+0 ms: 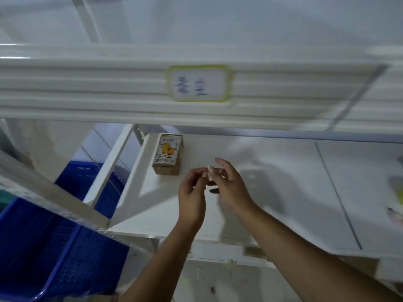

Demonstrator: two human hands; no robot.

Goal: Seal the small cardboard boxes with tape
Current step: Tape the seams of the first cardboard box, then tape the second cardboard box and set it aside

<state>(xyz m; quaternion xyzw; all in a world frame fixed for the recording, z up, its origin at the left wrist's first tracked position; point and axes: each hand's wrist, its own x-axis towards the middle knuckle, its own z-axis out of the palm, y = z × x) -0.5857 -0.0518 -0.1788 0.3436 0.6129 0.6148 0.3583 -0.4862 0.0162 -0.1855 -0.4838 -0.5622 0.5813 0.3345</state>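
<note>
A small cardboard box (167, 154) with a yellow printed label on top lies on the white shelf board (272, 192), near its left end. Both my hands hover over the board just right of and in front of the box, not touching it. My left hand (192, 192) has its fingers curled loosely, tips near the right hand. My right hand (229, 184) has its fingers spread, and something small and pale shows at its fingertips; blur keeps me from telling what it is. No tape roll is in view.
A white shelf beam with a yellow-framed handwritten label (198, 83) runs overhead. Blue plastic crates (54, 247) stand lower left behind a slanted white frame bar. Blurred pale objects (397, 199) sit at the right edge of the board.
</note>
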